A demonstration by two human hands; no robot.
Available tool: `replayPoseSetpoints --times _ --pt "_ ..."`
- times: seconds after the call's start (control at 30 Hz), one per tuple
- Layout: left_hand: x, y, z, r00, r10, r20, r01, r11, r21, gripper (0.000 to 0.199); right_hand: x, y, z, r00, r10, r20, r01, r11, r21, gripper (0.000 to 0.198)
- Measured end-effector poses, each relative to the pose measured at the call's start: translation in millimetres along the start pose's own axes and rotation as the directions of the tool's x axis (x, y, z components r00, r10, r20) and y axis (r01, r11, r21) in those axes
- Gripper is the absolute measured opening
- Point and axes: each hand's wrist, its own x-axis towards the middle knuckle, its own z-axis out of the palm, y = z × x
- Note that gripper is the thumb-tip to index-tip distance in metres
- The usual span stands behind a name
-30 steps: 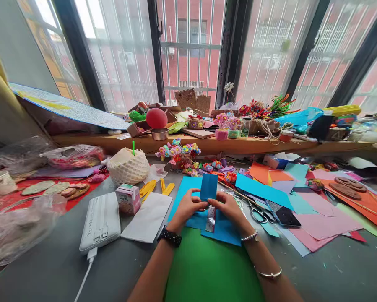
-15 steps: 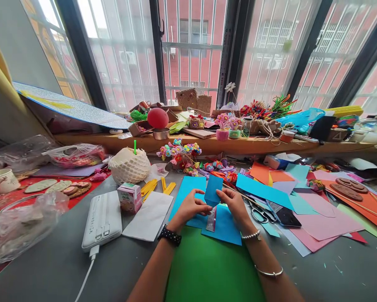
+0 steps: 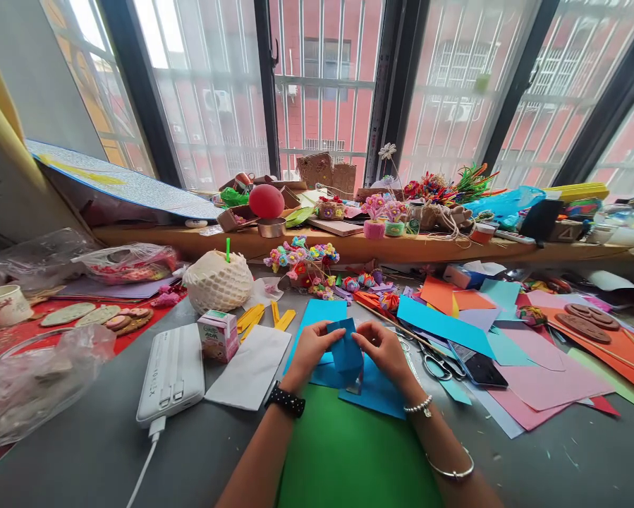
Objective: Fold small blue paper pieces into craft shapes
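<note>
A small creased piece of blue paper (image 3: pixel 347 353) is held up between my two hands. My left hand (image 3: pixel 312 347) pinches its upper left edge, with a black dotted band on the wrist. At its upper right edge, my right hand (image 3: pixel 384 348) closes finger and thumb on the paper. Beneath lie larger blue sheets (image 3: pixel 377 395) and a green sheet (image 3: pixel 359 451) nearer to me. A clear strip like a ruler (image 3: pixel 355 386) shows partly below the held paper, the rest hidden behind it.
Scissors (image 3: pixel 437 367) and a phone (image 3: pixel 478 365) lie to the right, by scattered coloured paper (image 3: pixel 554 374). On the left are a white power bank (image 3: pixel 173 370) with a cable, a small drink carton (image 3: pixel 218 336) and a netted coconut (image 3: pixel 218 280). Yarn flowers (image 3: pixel 303 257) stand behind.
The blue paper has come lower and tilted. My left hand has moved from its lower edge to its upper left edge, and my right hand has shifted slightly.
</note>
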Motion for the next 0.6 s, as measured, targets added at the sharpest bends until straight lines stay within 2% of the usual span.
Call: replayPoseSetpoints --times 0.27,0.43,0.6 --pt "-1.4 -2.4 3.1 0.989 -0.137 0.059 0.145 0.977 -0.157 0.029 -4.1 -7.0 -0.6 0.982 -0.152 -0.112 0.146 0.987 -0.061 0.019" --pt "-5.0 2.8 4.3 0.988 -0.15 0.035 0.154 0.965 -0.214 0.027 -5.5 -7.4 -0.5 0.958 -0.274 -0.085 0.254 0.948 -0.194 0.022" --pt "-6.9 5.9 5.1 0.989 -0.141 0.032 0.145 0.96 -0.24 0.03 -6.1 -5.2 -1.4 0.945 -0.324 -0.032 0.31 0.925 -0.222 0.026"
